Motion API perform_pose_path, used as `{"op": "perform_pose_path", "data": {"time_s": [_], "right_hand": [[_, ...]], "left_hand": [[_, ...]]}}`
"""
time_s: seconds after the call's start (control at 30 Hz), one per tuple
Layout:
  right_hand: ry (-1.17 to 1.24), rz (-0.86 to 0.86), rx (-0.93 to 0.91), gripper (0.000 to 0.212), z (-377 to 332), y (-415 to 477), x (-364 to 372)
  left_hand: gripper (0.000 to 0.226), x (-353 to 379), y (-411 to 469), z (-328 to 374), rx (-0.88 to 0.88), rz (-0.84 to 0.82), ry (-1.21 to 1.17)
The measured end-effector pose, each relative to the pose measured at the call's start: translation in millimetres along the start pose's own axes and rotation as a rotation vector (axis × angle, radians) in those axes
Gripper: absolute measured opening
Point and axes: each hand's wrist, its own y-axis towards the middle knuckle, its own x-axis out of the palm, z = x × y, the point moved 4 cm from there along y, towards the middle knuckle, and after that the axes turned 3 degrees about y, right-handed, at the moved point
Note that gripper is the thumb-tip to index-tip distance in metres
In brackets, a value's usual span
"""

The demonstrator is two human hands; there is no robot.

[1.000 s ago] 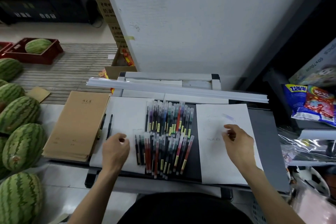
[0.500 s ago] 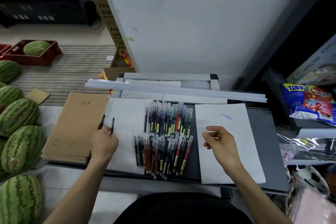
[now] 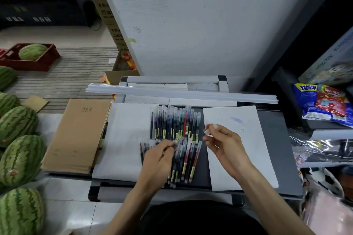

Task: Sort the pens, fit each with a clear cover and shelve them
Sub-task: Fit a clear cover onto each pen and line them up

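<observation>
Two rows of capped coloured pens (image 3: 174, 124) lie on a dark grey table (image 3: 277, 150) between two white sheets. My left hand (image 3: 158, 156) is over the near row and grips a dark pen (image 3: 176, 143), whose tip points up and right. To its right, my right hand (image 3: 223, 143) pinches a small clear cover (image 3: 208, 131) between thumb and fingertips above the edge of the right sheet (image 3: 248, 158). Pen tip and cover sit a short gap apart. One black pen (image 3: 104, 135) lies by the notebooks at the left.
A stack of brown notebooks (image 3: 80, 135) lies at the table's left end. Long white strips (image 3: 181, 91) cross the far side. Watermelons (image 3: 19, 158) crowd the floor at left. Snack bags (image 3: 322, 105) fill shelves at right. A white panel (image 3: 191, 21) rises behind.
My left hand picked up a dark pen from beside the notebooks and carried it right, over the near row. My right hand moved left with the clear cover toward it.
</observation>
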Motion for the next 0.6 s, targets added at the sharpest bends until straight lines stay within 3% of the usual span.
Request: {"op": "perform_pose_path", "data": {"time_s": [0.23, 0.6], "right_hand": [[0.081, -0.114, 0.036, 0.024, -3.4, -16.5, 22.2], [-0.175, -0.139, -0.055, 0.023, 13.3, -16.2, 23.2]], "left_hand": [[0.021, 13.7, -9.3, 21.0, 0.109, -0.034, 0.030], [0.026, 23.8, -10.7, 21.7, 0.137, -0.068, 0.036]]}}
